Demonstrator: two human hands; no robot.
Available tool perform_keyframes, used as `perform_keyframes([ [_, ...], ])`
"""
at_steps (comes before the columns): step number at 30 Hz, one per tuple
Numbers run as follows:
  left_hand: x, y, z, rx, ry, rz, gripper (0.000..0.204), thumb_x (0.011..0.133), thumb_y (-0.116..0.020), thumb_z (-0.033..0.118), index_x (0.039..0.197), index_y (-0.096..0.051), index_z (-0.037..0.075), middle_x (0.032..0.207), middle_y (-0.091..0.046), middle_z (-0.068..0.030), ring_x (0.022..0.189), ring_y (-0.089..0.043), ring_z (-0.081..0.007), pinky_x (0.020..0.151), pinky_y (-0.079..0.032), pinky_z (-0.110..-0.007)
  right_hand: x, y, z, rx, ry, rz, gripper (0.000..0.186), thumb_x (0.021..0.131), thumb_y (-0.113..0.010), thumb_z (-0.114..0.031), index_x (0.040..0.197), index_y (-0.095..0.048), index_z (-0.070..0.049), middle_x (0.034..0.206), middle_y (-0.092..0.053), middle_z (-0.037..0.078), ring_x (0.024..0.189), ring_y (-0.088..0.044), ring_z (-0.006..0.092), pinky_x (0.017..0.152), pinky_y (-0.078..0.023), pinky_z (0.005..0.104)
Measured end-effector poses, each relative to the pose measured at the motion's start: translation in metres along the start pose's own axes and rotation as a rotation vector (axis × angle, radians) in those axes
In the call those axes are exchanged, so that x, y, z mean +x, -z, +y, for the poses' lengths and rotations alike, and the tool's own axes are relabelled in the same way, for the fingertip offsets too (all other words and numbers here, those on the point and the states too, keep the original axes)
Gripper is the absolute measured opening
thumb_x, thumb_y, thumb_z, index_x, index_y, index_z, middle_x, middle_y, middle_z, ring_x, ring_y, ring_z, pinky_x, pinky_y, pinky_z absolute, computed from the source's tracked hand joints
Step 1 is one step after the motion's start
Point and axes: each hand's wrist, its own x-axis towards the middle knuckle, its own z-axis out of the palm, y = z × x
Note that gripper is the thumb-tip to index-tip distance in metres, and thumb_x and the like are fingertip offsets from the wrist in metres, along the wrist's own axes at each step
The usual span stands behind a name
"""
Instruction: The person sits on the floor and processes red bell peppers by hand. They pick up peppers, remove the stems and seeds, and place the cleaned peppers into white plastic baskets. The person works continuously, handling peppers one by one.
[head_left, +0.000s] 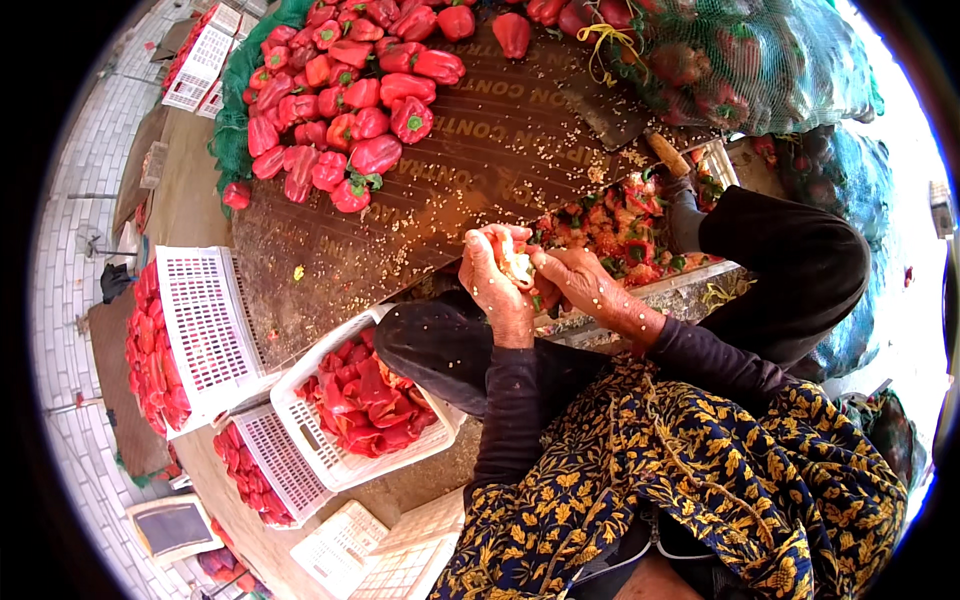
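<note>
Basically, clock centred on the hands. Brown board (330, 235) fills 9 to 12, seeds scattered over it. Green net sack (760, 65) of peppers at 1 to 2, neck tied with yellow cord (607, 38). Pepper pile (345, 110), whole and red, at 10 to 11, on the board's far side. White crate (210, 310) at 9, red pieces heaped behind its slotted wall. Nearer white bin (350, 475) at 8, open top, also red pieces in it. Scrap tray (690, 283) at 2: pale cores, seeds, green stems. Knife (605, 118) at 1, dark blade on the board, wooden handle pointing to 4.

Left hand (493, 288): half closed, fingers curled round a pale core (516, 268). Right hand (585, 283): mostly closed, thumb and forefinger up against the core's 3 o'clock side; can't tell if they grip it or just touch. Core sits between both hands, dead centre, raised near the tray's 9 o'clock end. Loose seeds stuck on both hands.
</note>
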Motion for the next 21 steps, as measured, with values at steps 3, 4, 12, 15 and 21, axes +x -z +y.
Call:
perform_keyframes([
  [3, 0.006, -0.004, 0.004, 0.029, -0.012, -0.058, 0.038, 0.093, -0.042, 0.034, 0.077, -0.051, 0.001, 0.067, -0.056, -0.0097, 0.059, -0.053, -0.0141, 0.053, -0.043, -0.024, 0.007, -0.002, 0.014, 0.391, 0.02, -0.015, 0.029, 0.089, -0.051, -0.026, 0.073, -0.056, -0.002, 0.058, -0.051, 0.0, 0.05, -0.045, 0.0087, 0.047, -0.038, 0.0242],
  [4, 0.008, -0.004, 0.007, 0.047, 0.015, -0.061, 0.037, 0.093, -0.042, 0.034, 0.077, -0.051, 0.001, 0.066, -0.055, -0.0091, 0.058, -0.052, -0.0133, 0.052, -0.042, -0.023, 0.01, -0.003, 0.012, 0.636, 0.001, -0.068, 0.024, 0.087, -0.054, -0.02, 0.069, -0.053, -0.006, 0.057, -0.048, -0.003, 0.049, -0.043, 0.0068, 0.046, -0.034, 0.0218],
  [12, 0.033, 0.05, 0.028, 0.226, 0.266, 0.016, 0.013, 0.087, -0.051, 0.009, 0.077, -0.053, 0.002, 0.064, -0.049, -0.0022, 0.055, -0.049, -0.0076, 0.043, -0.035, -0.017, 0.022, 0.039, -0.034, 0.304, 0.198, 0.131, 0.021, 0.084, -0.052, -0.013, 0.064, -0.049, -0.004, 0.057, -0.043, -0.002, 0.05, -0.038, 0.0066, 0.047, -0.032, 0.0222],
  [15, 0.046, 0.099, 0.074, 0.533, 0.008, 0.099, 0.006, 0.082, -0.052, 0.01, 0.082, -0.055, 0.004, 0.064, -0.045, -0.0003, 0.053, -0.045, -0.0076, 0.043, -0.034, -0.017, 0.026, 0.088, -0.028, -0.193, 0.09, -0.039, 0.022, 0.08, -0.052, -0.019, 0.066, -0.052, -0.002, 0.054, -0.047, 0.0, 0.052, -0.049, 0.0131, 0.05, -0.04, 0.0287],
  [21, 0.057, 0.274, 0.14, 1.766, -0.028, 0.273, 0.032, 0.079, -0.063, 0.024, 0.098, -0.058, -0.001, 0.087, -0.056, -0.0143, 0.071, -0.055, -0.0265, 0.066, -0.048, -0.035, 0.139, 0.097, -0.007, -1.034, 0.404, -0.169, 0.05, 0.074, -0.058, -0.023, 0.12, -0.05, -0.008, 0.113, -0.052, 0.019, 0.102, -0.052, 0.0347, 0.084, -0.044, 0.0434],
])
